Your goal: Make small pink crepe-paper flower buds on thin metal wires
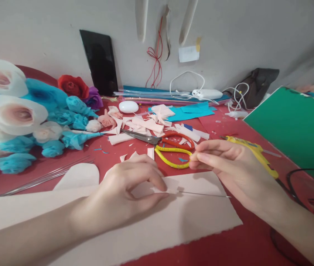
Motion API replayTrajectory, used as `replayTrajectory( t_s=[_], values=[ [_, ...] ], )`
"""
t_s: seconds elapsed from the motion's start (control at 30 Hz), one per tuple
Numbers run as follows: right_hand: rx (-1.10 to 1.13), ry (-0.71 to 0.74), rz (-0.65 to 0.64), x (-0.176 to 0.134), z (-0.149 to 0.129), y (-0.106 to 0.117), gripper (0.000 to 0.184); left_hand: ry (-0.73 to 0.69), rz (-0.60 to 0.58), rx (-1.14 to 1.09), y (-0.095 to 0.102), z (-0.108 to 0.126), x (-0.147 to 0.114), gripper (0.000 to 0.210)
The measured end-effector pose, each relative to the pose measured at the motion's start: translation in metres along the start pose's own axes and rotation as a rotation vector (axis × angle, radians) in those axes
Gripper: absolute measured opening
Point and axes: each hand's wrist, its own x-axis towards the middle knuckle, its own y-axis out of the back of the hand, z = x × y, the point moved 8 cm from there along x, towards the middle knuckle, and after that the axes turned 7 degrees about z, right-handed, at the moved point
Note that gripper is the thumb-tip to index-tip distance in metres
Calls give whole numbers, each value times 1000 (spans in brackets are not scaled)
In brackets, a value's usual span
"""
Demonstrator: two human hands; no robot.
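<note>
My left hand pinches a small pale paper piece between thumb and fingers, low over a large pale pink paper sheet. A thin wire runs out of that piece to the right. My right hand is raised beside it, thumb and fingertips pressed together; what they hold, if anything, is too small to make out. Just behind its fingertips lie scissors with one red and one yellow handle, blades pointing left.
Paper roses in blue and white crowd the left. Loose wires and a cut petal shape lie near my left forearm. Pale paper scraps cover the middle. A yellow glue gun and a green board are at right.
</note>
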Motion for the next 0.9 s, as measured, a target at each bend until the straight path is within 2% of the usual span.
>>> replayTrajectory(
  t_s=[0.17, 0.4, 0.9],
  values=[
    [32, -26, -19, -1, 3, 0, 5, 8, 2, -3, -1, -3, -1, 14],
    [-23, 27, 18, 0, 1, 3, 18, 14, 10, -2, -1, -3, 0, 14],
    [29, 19, -17, 0, 2, 1, 5, 12, -2, -14, -2, -4, 0, 13]
  ],
)
